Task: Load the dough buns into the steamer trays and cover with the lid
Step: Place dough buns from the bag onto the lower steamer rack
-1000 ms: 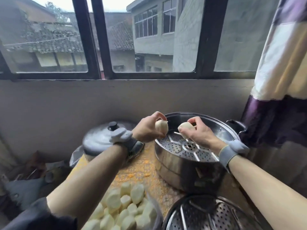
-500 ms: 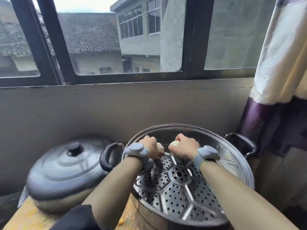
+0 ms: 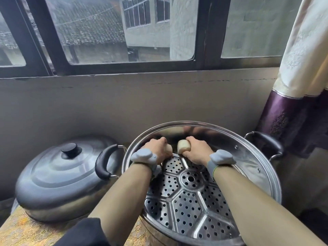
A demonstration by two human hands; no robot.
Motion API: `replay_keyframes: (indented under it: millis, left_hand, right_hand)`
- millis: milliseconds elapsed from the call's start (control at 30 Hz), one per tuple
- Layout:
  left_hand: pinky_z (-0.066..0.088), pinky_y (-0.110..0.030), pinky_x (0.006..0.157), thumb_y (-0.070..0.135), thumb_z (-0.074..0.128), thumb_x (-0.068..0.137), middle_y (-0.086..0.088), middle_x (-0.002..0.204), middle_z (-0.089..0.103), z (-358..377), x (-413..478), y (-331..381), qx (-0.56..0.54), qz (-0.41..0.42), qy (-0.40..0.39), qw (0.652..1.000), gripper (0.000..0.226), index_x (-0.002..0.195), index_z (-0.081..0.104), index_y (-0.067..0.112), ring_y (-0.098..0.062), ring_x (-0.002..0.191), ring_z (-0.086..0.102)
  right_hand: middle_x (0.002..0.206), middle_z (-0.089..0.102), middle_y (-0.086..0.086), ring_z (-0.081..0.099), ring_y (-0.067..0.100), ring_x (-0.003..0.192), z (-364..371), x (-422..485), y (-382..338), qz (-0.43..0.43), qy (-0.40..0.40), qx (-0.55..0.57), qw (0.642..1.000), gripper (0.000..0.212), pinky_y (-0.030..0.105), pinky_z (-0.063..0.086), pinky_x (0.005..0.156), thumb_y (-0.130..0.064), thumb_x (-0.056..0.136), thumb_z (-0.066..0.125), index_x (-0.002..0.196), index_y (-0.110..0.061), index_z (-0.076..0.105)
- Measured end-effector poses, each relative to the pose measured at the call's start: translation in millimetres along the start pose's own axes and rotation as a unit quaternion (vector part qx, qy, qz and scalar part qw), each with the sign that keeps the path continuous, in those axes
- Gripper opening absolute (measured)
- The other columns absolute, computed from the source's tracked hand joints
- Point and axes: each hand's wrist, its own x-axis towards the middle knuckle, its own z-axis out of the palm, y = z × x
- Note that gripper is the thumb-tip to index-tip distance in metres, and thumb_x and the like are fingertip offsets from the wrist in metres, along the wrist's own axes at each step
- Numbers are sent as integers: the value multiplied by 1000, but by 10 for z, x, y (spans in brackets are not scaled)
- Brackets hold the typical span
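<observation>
Left hand (image 3: 157,148): fingers curled round left bun (image 3: 169,149).
Right hand (image 3: 197,150): fingers curled round right bun (image 3: 183,147).
Buns: slightly apart, low at 12 o'clock inside the steamer tray (image 3: 257,158).
Lid (image 3: 58,174): beside the tray, at 9 o'clock.

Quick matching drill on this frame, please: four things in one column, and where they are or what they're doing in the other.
1. lid
2. left hand
3. steamer tray
4. curtain

a. hangs at the far right
b. has a perforated floor
c. rests on the table, left of the steamer tray
d. grips a dough bun

Pairs: 1-c, 2-d, 3-b, 4-a.
</observation>
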Motion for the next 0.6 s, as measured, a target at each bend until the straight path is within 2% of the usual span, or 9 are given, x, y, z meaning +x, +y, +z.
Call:
replay_keyframes:
  millis: [100, 200, 300, 400, 500, 600]
  left_hand:
    - [40, -33, 67, 38, 59, 80, -6, 100, 63, -15, -6, 38, 21, -16, 13, 1000, 34, 109, 50, 21, -27, 80, 55]
    - [40, -34, 66, 39, 59, 83, -3, 101, 63, 17, -5, 79, 75, -21, 47, 996, 27, 102, 49, 23, -29, 89, 61]
    - [39, -35, 66, 41, 62, 85, -5, 106, 65, 79, 11, 60, 100, -11, 51, 994, 36, 110, 47, 21, -30, 97, 63]
    - [38, -36, 66, 44, 61, 86, -5, 107, 65, 88, 12, 71, 101, -9, 55, 993, 41, 115, 47, 19, -31, 98, 63]
    - [40, -36, 65, 47, 60, 86, -6, 107, 66, 97, -27, 70, 97, -10, 55, 994, 47, 120, 43, 19, -31, 95, 64]
    - [48, -40, 74, 52, 64, 81, -9, 112, 66, 49, -142, 95, 92, -6, 14, 996, 69, 133, 30, 23, -34, 99, 64]
  right_hand:
    - [129, 60, 12, 56, 35, 118, 34, 19, 17, 6, 8, -4, 1000, 55, 45, 47, 97, -39, 89, 64, 137, -20, 45]
    - [135, 58, 10, 52, 35, 124, 28, 39, 38, 0, -1, -13, 1000, 55, 45, 44, 101, -40, 90, 61, 139, -19, 44]
    - [141, 54, 9, 48, 35, 130, 37, 64, 45, -3, -12, -24, 1000, 58, 45, 41, 106, -38, 93, 59, 144, -16, 40]
    - [140, 54, 12, 50, 36, 129, 39, 76, 65, 12, -11, -20, 1000, 65, 46, 42, 105, -38, 91, 60, 146, -15, 35]
    - [135, 57, 17, 54, 39, 124, 19, 48, 54, 22, -3, -24, 999, 66, 44, 46, 100, -37, 90, 62, 144, -12, 34]
    - [129, 60, 17, 57, 39, 118, -100, -69, -26, 39, -10, -23, 999, 63, 39, 47, 89, -36, 87, 65, 138, -9, 38]
